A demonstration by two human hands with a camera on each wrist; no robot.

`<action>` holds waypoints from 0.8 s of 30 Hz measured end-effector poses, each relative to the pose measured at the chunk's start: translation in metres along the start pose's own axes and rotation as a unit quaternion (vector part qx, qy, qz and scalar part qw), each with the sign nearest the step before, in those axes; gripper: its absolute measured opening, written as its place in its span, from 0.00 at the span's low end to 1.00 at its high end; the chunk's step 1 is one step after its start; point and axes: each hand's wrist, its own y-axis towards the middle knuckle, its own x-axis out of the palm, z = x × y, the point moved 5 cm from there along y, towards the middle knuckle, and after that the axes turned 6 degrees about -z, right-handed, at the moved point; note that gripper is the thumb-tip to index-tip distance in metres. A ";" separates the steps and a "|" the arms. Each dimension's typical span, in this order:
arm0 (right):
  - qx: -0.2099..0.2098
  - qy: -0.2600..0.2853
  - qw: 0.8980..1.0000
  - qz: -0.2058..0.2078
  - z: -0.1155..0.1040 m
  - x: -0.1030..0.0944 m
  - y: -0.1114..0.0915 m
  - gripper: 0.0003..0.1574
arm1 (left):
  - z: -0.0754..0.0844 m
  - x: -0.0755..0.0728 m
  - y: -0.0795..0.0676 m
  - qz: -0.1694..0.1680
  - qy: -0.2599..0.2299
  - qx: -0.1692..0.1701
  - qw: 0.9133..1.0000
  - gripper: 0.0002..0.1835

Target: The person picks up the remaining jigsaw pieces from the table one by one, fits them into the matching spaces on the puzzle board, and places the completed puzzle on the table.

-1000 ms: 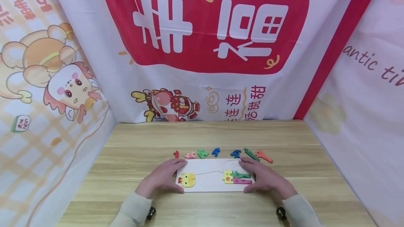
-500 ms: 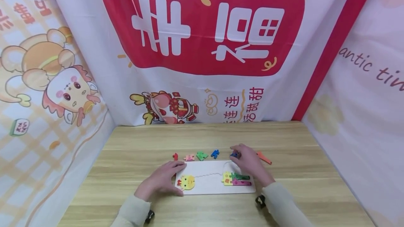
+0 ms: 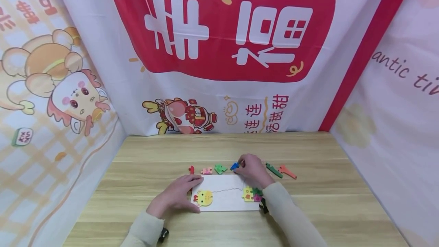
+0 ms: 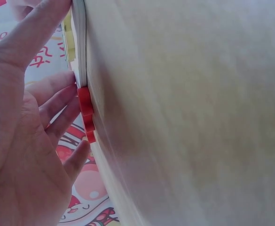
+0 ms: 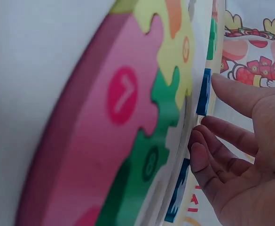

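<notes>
1. Leftward along the row, the right hand [image 3: 253, 169] has moved from the dark blue jigsaw piece [image 5: 177, 192], where it was half a second ago, to the blue jigsaw piece [image 3: 234, 166]. Its sleeve [image 3: 279, 197] now covers the right end of the white puzzle board [image 3: 226, 203].
2. On the board's left end sits a yellow animal-head piece [image 3: 205, 198]. Toward the right end, a yellow spotted piece [image 3: 248, 194], a green piece [image 5: 151, 153] and a pink piece [image 5: 121, 99] interlock; a wavy line crosses the bare board between them and the head.
3. Beyond the board's far edge, on the tabletop [image 3: 219, 146], lie, from left to right, a small red piece [image 3: 191, 169], a light pink piece [image 3: 207, 170], a light green piece [image 3: 220, 169] and the blue one, then past the right hand a dark green strip [image 3: 274, 170] and an orange piece [image 3: 287, 172].
4. Thumb and forefinger of the right hand lie about the blue jigsaw piece, the other fingers curled near the dark blue one; whether they grip it firmly I cannot tell from this angle.
5. Spread in a C, the left hand [image 3: 174, 194] holds the puzzle board by its left end, thumb at the near edge, fingers at the far corner, as before.
</notes>
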 end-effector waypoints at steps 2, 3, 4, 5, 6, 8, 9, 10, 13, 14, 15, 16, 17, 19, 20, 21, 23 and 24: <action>-0.001 -0.008 1.000 0.001 -0.002 0.002 0.001 0.23 | 0.000 0.000 0.000 0.000 0.000 0.001 1.000 0.58; -0.003 -0.013 1.000 0.003 -0.003 0.002 0.002 0.23 | 0.000 0.000 0.000 0.000 -0.001 0.001 1.000 0.58; -0.004 -0.013 1.000 0.004 -0.004 0.003 0.002 0.24 | 0.000 0.000 0.000 0.001 0.000 0.002 1.000 0.58; -0.006 -0.017 1.000 0.005 -0.004 0.003 0.003 0.24 | 0.000 0.000 0.000 0.001 0.000 0.002 1.000 0.58; -0.010 -0.022 1.000 0.004 -0.005 0.003 0.003 0.25 | -0.001 0.001 0.001 0.001 0.001 0.002 1.000 0.58; -0.019 -0.028 0.999 0.000 -0.007 0.005 0.005 0.24 | -0.002 0.002 0.001 0.001 0.000 0.001 1.000 0.59; -0.023 -0.031 0.999 -0.004 -0.007 0.005 0.006 0.24 | -0.002 0.003 0.001 0.001 0.000 0.001 1.000 0.59; -0.026 -0.035 0.999 -0.008 -0.008 0.005 0.007 0.23 | -0.003 0.003 0.002 0.001 0.000 0.001 1.000 0.59; -0.029 -0.052 0.998 -0.017 -0.007 0.006 0.010 0.22 | -0.003 0.004 0.002 0.001 0.001 0.003 1.000 0.59; -0.026 -0.054 0.998 -0.020 -0.006 0.006 0.011 0.22 | -0.003 0.004 0.002 0.001 0.001 0.004 1.000 0.59; -0.022 -0.051 0.998 -0.022 -0.005 0.006 0.011 0.22 | -0.003 0.004 0.002 0.001 0.000 0.005 1.000 0.59; -0.021 -0.050 0.998 -0.023 -0.005 0.006 0.012 0.22 | -0.003 0.004 0.002 0.001 0.000 0.005 1.000 0.59; -0.023 -0.048 0.998 -0.024 -0.004 0.005 0.012 0.22 | -0.003 0.004 0.003 0.001 -0.001 0.005 1.000 0.59; -0.026 -0.035 0.999 -0.027 -0.004 0.004 0.011 0.21 | -0.004 0.003 0.003 0.002 -0.001 0.004 1.000 0.59; -0.028 -0.028 0.999 -0.029 -0.004 0.004 0.012 0.21 | -0.004 0.003 0.003 0.002 -0.001 0.004 1.000 0.59; -0.033 -0.029 0.999 -0.030 -0.003 0.005 0.012 0.21 | -0.004 0.003 0.002 0.001 -0.002 0.003 1.000 0.59; -0.038 -0.030 0.998 -0.032 -0.002 0.005 0.015 0.21 | -0.004 0.003 0.002 0.002 0.000 0.002 1.000 0.59; -0.038 -0.032 0.998 -0.032 -0.001 0.005 0.016 0.21 | -0.004 0.002 0.002 0.003 -0.001 0.003 1.000 0.59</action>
